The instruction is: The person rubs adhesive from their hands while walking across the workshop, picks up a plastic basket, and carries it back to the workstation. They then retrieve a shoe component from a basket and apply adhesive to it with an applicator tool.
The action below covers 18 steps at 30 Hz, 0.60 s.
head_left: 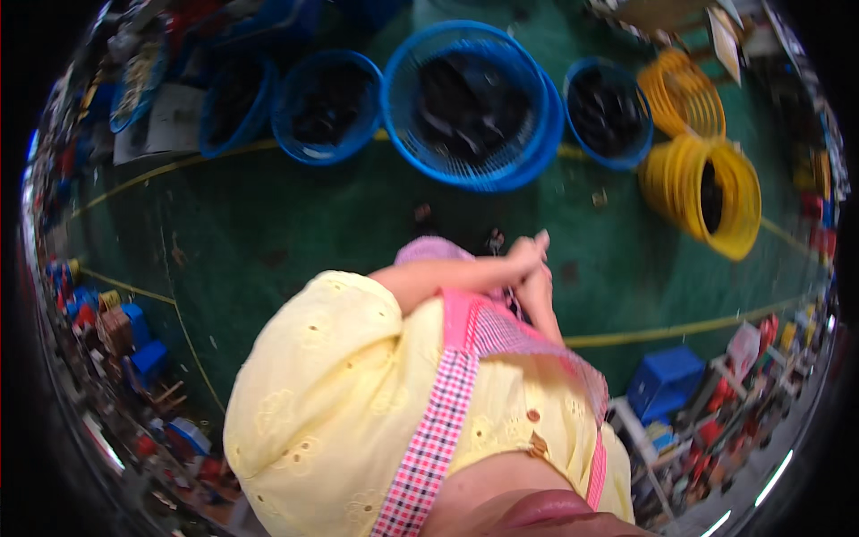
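My left hand [526, 256] and my right hand [537, 288] meet in front of my apron [523, 333], which is pink with a checked part. The left forearm crosses over from the left, and the left hand looks closed against the right one, with one finger or thumb sticking up. Whatever lies between them, if anything, is too small and blurred to make out. Most of the right hand's fingers are hidden. Ahead of my hands, apart from them, a large blue basket [394, 112] with dark pieces [465, 103] inside stands on the green floor [322, 210].
More blue baskets with dark contents, a left one [279, 125] and a right one [641, 148], flank the large basket. Stacked yellow baskets [676, 183] lie tipped at the right. A blue bin [667, 380] sits lower right beside cluttered shelving. Yellow lines [662, 334] mark the floor.
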{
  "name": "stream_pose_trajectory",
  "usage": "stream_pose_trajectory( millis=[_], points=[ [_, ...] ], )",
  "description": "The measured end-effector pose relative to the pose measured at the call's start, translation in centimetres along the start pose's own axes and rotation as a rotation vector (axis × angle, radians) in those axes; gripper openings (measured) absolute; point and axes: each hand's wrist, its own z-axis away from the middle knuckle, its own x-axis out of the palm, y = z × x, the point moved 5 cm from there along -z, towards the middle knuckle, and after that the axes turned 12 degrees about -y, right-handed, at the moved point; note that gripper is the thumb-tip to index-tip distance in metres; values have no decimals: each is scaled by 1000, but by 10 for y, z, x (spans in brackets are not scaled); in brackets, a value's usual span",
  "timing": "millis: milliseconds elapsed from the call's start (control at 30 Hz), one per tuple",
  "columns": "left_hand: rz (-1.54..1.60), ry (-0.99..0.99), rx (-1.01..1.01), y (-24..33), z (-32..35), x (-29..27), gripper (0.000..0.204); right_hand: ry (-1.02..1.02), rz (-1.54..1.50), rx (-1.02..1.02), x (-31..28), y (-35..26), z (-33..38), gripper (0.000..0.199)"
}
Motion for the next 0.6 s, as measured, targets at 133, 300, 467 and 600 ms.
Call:
stream_pose_trajectory(
  millis=[133,300,467,600],
  points=[
    [273,24,-68,-21,-40,18,56,-107,-102,232,-12,26,14,75],
    [71,173,32,-34,-81,10,37,-190,-179,48,-26,92,-10,80],
    [-22,502,103,-70,-34,-57,42,-227,-104,25,-68,112,-96,66],
    [213,447,64,-66,-1,-43,36,-179,46,-99,-74,108,-108,50]
  ],
)
